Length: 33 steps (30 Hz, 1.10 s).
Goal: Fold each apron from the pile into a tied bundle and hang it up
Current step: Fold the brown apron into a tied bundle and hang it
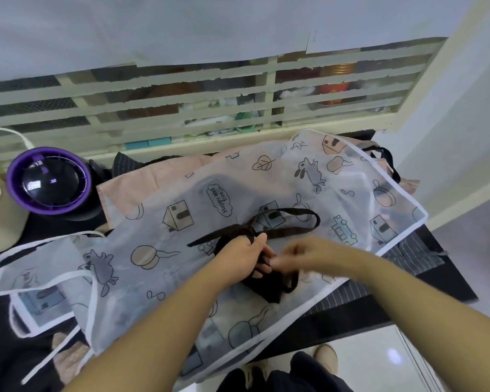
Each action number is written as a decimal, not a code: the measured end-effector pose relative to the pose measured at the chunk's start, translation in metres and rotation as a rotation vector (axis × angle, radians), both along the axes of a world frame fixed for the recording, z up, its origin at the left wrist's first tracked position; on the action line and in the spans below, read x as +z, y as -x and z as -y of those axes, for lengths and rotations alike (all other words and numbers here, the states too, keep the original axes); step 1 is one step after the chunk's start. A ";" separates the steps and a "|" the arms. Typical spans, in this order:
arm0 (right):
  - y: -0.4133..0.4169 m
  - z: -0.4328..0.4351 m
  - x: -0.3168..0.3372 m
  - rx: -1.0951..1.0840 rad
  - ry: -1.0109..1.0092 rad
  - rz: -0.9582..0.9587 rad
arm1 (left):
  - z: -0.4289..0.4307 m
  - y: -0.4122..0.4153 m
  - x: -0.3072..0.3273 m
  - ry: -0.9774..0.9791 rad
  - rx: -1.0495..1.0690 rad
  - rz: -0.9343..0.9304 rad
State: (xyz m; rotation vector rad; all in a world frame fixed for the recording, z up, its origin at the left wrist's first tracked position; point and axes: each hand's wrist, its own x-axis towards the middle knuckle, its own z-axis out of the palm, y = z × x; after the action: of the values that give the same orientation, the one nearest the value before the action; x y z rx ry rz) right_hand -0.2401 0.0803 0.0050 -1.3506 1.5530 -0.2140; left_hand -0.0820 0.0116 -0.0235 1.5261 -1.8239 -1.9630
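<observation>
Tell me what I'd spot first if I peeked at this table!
In the middle, the left hand grips a dark bundle with a looping strap, and the right hand is blurred beside it. Under them spreads a see-through apron with cartoon houses and rabbits. A round purple gadget sits far left.
</observation>
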 end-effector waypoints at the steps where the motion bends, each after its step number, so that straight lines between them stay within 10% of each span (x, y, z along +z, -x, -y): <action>1: 0.003 0.007 0.005 -0.106 0.095 0.027 | -0.001 0.000 0.000 0.024 -0.008 0.005; 9: -0.027 0.021 -0.029 -0.252 0.139 0.235 | -0.018 -0.008 0.000 0.583 -0.252 0.182; 15: -0.028 0.020 -0.032 -0.355 -0.009 0.322 | -0.042 -0.029 -0.040 0.790 -0.295 -0.092; 20: -0.031 0.019 -0.033 -0.375 -0.181 0.525 | -0.039 -0.039 -0.044 0.832 -0.329 -0.170; 23: -0.034 0.018 -0.040 -0.748 -0.188 0.740 | -0.039 -0.034 -0.036 0.524 0.091 -0.361; 27: -0.027 0.009 -0.052 -1.198 -0.223 0.975 | -0.034 -0.050 -0.049 0.755 0.228 -0.113; 33: -0.008 -0.003 -0.062 -1.565 -0.194 1.120 | -0.021 -0.073 -0.050 0.554 0.051 0.241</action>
State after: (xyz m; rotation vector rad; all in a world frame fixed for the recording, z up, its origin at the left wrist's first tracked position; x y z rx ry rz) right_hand -0.2320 0.0835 -0.0571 0.4565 1.1752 -1.4116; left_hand -0.0094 0.0330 -0.0737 1.6312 -2.1436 -1.1373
